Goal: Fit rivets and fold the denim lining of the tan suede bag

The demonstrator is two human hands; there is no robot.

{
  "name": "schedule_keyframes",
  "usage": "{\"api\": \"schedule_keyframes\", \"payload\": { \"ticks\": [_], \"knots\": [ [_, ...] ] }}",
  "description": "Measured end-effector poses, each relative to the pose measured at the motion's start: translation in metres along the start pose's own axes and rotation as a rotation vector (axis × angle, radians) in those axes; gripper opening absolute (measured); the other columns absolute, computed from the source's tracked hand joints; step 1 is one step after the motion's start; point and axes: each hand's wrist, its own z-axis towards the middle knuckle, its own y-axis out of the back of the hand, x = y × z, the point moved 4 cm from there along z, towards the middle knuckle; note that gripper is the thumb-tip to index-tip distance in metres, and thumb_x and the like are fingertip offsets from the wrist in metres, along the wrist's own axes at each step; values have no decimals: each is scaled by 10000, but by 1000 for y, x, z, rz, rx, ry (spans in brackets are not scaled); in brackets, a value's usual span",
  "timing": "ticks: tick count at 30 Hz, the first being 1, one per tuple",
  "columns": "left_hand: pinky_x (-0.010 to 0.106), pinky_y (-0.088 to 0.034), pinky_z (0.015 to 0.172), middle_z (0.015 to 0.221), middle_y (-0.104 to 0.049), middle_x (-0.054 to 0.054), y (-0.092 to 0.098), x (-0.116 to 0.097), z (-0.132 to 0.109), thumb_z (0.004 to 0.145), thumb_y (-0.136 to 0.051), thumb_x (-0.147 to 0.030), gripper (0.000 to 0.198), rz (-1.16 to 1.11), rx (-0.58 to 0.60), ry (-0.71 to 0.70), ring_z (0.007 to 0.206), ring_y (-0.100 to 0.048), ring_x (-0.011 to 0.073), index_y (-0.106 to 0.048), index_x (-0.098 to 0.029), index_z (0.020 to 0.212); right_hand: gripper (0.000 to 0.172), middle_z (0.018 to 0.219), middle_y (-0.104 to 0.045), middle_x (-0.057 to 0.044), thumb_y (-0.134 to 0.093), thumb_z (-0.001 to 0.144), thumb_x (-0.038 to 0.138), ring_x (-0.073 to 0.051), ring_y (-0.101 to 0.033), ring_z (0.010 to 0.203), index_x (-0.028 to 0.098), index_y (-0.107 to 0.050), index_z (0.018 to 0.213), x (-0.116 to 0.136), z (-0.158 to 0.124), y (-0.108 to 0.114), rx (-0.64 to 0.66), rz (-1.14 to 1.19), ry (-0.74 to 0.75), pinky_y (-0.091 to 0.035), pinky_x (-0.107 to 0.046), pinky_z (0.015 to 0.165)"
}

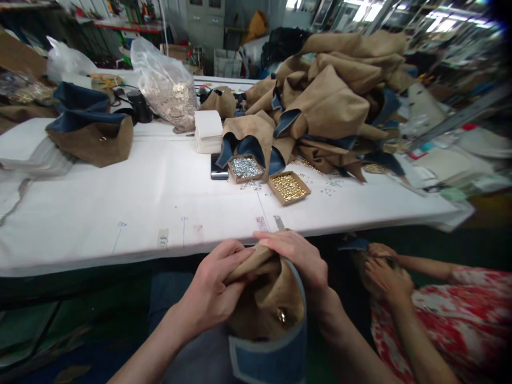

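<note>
Left hand [218, 280] and right hand [300, 260] grip the folded tan-and-blue fabric piece [270, 358] just off the bench's [144, 213] near edge; even finger tension should limit twisting.

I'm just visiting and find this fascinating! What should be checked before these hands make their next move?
1. Left hand has a grip on the tan-and-blue fabric bag: ok, pinching the tan fabric.
2. Right hand is on the bag too: ok, over its folded far end.
3. Gold-coloured fitting firmly fastened: cannot tell; it shows on the bag's tan side.
4. Shallow box of gold-coloured pieces stocked: ok, many inside.
5. Small silver-coloured pieces all contained: not ok, some lie loose on the white tabletop.
6. Co-worker's hands clear of this bag: ok, apart, to the right.
</note>
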Motion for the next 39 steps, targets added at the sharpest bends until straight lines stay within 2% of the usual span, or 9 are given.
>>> {"api": "schedule_keyframes", "payload": {
  "ticks": [5, 12, 17, 21, 25, 28, 32, 36, 39],
  "knots": [
    [295, -494, 775, 1015, -646, 38, -12, 10, 6, 971, -595, 3, 380, 50, -35, 52, 914, -642, 173, -828, -232, 1157, 113, 1188, -844, -76, -688, 1161, 258, -251, -819, 1097, 235, -763, 1243, -16, -7, 0, 90, 181, -141, -654, -418, 998],
    [282, -513, 804, 1036, -702, 40, -27, 25, 38, 940, -541, 20, 529, 47, -20, 94, 939, -686, 173, -868, -271, 1236, 88, 1148, -823, -67, -662, 1148, 211, -219, -788, 1036, 223, -729, 1205, -35, -26, -8, -132, 114, -119, -595, -381, 923],
    [321, -528, 844, 1027, -706, 53, -25, 37, 66, 1063, -665, -226, 165, 118, 24, 98, 960, -685, 209, -823, -212, 1108, 96, 1123, -809, -42, -674, 1132, 211, -209, -766, 1030, 227, -741, 1199, -64, -36, -8, -204, 75, -185, -565, -367, 921],
    [365, -567, 977, 1201, -809, 89, -12, 50, 109, 1145, -633, -502, 361, 161, 266, 142, 1106, -736, 251, -817, -229, 1294, 94, 1108, -800, -31, -693, 1132, 294, -215, -750, 1004, 230, -755, 1163, -108, -60, -14, -263, 89, -358, -558, -354, 887],
    [350, -594, 904, 1082, -861, 97, -2, 69, 191, 1175, -534, -498, 444, 241, 123, 144, 964, -781, 239, -842, -179, 1183, 129, 1006, -768, -30, -667, 1137, 318, -233, -707, 931, 225, -749, 1102, -139, -82, -34, -286, 3, -460, -522, -365, 827],
    [329, -597, 964, 1159, -880, 99, -27, 75, 260, 1111, -626, -342, 292, 503, 191, 14, 1057, -806, 243, -859, -192, 1203, 142, 1005, -773, -34, -687, 1135, 354, -245, -705, 934, 231, -745, 1090, -146, -89, -47, -300, -22, -463, -511, -379, 834],
    [339, -595, 1028, 1198, -879, 126, -81, 90, 327, 1120, -630, -356, 300, 889, 355, 3, 1154, -811, 267, -877, -220, 1224, 140, 1009, -781, -34, -746, 1099, 379, -250, -704, 930, 239, -750, 1095, -147, -92, -49, -319, 6, -506, -514, -386, 831],
    [432, -625, 1014, 1209, -861, 212, -122, 112, 355, 983, -838, -464, 339, 1043, 398, 79, 1156, -821, 372, -886, -178, 1159, 133, 1010, -780, -41, -710, 1099, 370, -259, -701, 935, 243, -748, 1083, -149, -93, -47, -318, 32, -537, -508, -392, 816],
    [470, -636, 1015, 1208, -852, 252, -138, 125, 364, 888, -929, -493, 415, 1119, 429, 118, 1153, -823, 412, -889, -145, 1110, 146, 968, -766, -27, -676, 1111, 368, -258, -702, 907, 253, -741, 1049, -150, -93, -46, -331, 34, -550, -495, -392, 786]
  ]
}}
